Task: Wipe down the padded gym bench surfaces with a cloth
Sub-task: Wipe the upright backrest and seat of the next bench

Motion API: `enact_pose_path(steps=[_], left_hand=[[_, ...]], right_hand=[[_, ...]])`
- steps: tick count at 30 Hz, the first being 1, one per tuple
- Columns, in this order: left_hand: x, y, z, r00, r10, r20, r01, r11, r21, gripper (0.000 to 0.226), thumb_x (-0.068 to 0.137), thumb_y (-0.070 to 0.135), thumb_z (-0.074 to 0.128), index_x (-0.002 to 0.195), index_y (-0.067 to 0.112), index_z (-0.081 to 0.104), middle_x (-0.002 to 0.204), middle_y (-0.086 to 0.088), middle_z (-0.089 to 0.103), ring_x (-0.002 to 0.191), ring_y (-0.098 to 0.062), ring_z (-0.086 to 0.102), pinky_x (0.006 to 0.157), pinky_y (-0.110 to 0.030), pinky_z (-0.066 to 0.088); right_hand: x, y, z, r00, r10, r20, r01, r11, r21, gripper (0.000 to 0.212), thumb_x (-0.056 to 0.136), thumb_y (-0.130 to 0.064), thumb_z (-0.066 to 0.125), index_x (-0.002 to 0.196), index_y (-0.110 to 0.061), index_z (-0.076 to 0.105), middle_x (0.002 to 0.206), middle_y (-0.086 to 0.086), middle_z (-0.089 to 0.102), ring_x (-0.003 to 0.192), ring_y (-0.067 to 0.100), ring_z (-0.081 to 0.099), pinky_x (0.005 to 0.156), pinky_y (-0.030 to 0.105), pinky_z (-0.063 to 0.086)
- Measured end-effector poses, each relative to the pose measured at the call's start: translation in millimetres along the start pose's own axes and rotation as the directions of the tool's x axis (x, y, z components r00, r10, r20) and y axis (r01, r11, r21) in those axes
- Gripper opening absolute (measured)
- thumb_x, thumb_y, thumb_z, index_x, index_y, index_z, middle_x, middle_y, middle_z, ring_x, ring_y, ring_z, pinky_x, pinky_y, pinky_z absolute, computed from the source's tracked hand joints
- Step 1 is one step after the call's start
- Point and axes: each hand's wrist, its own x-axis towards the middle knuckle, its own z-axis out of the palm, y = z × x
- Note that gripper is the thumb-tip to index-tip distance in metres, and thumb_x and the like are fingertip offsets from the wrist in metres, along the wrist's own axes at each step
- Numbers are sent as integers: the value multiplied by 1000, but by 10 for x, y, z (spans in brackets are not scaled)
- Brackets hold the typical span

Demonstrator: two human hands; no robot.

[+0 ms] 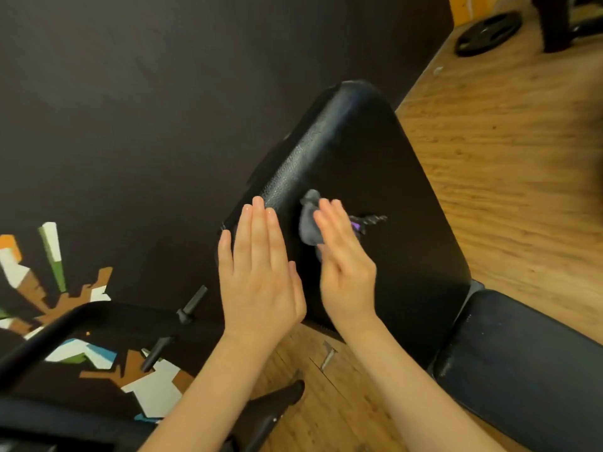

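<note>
While cloth (310, 223) lies pinned, both hands flat — fingers (259, 223) straight

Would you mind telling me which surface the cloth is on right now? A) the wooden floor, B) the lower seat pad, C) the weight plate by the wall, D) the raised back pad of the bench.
D: the grey cloth lies under the right hand's straight fingers on the back pad, well above the seat pad.
</note>
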Motion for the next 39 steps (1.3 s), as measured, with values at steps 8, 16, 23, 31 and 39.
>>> enact_pose_path(steps=[8, 16, 23, 31, 39], left_hand=[[-14, -36, -2, 999, 37, -22, -39, 996, -79, 63, 86, 24, 40, 142, -4, 29, 148, -24, 33, 138, -33, 24, 114, -38, 9], [-27, -26, -33, 997, 72, 8, -71, 997, -9, 68, 87, 32, 38, 142, -6, 30, 150, -26, 30, 139, -35, 24, 114, -40, 7], [-36, -30, -53, 996, 86, 17, -86, 996, -1, 69, 88, 35, 36, 142, -6, 29, 149, -26, 31, 139, -37, 26, 113, -41, 9], [-60, 65, -9, 996, 67, 64, -77, 980, 184, 77, 86, 39, 51, 144, -6, 26, 151, -26, 26, 142, -38, 21, 114, -47, 7], [-745, 618, 497, 949, 231, 213, -237, 971, 4, 81, 81, 32, 65, 141, -5, 26, 150, -22, 16, 142, -30, 10, 113, -42, 5]], right_hand=[[-485, 556, -227, 986, 167, -9, -164, 951, -264, 46, 92, -4, 46, 135, -14, 35, 141, -2, 34, 135, 11, 28, 111, 35, 30], [-383, 82, -45, 977, 207, -44, -210, 974, -89, 42, 93, -4, 45, 133, -13, 35, 139, -4, 37, 135, 8, 29, 111, 17, 23], [-718, 536, -248, 961, 277, -15, -268, 912, -310, 51, 90, 4, 52, 135, -16, 40, 144, -2, 35, 135, 14, 28, 111, 40, 30], [-795, 509, -436, 826, 538, -168, -556, 827, -86, 42, 94, -3, 47, 131, -24, 43, 137, -15, 37, 133, 2, 31, 113, 32, 28], [-1077, 937, -362, 973, 221, -64, -230, 911, -344, 47, 90, 0, 50, 133, -15, 37, 140, -3, 34, 133, 15, 33, 107, 31, 29]])
